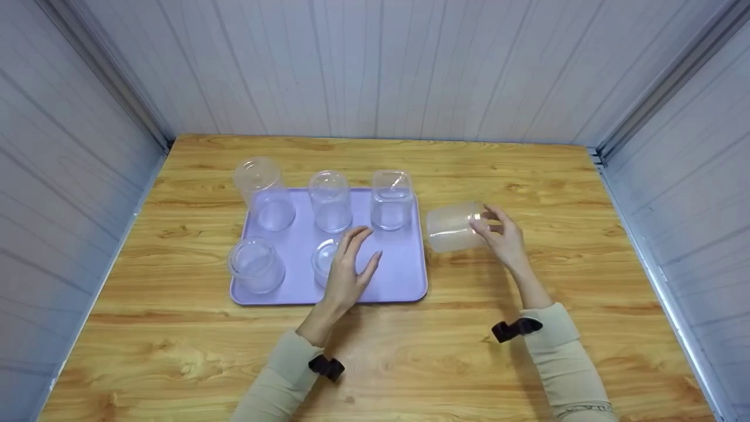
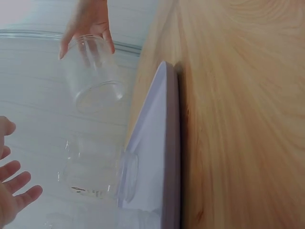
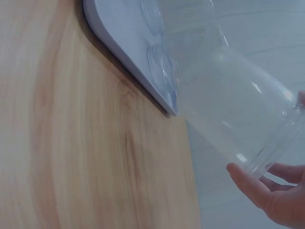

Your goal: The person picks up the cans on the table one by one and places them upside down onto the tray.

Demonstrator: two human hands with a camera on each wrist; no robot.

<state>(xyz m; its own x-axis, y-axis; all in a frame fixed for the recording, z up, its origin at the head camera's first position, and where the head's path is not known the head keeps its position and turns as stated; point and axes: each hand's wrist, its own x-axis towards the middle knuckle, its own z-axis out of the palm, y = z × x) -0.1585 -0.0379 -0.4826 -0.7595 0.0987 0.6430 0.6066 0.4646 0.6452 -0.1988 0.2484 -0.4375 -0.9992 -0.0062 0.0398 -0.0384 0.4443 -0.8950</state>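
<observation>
My right hand (image 1: pixel 505 235) grips a clear plastic jar (image 1: pixel 454 227) around its rim end, to the right of the tray. The jar lies on its side in the air, base pointing left toward the tray; the right wrist view shows the fingers and thumb at the rim. My left hand (image 1: pixel 347 274) is spread with slightly bent fingers and holds nothing. It hovers over the lilac tray (image 1: pixel 398 284), partly covering a short round jar (image 1: pixel 323 258) in the front row. A squarish clear jar (image 1: pixel 392 202) stands at the tray's back right.
Two clear round jars, a middle one (image 1: pixel 330 202) and a taller left one (image 1: pixel 265 196), stand along the tray's back. A wide low jar (image 1: pixel 256 266) sits at its front left. The wooden table (image 1: pixel 410 363) is bordered by pale panel walls (image 1: pixel 381 70) on three sides.
</observation>
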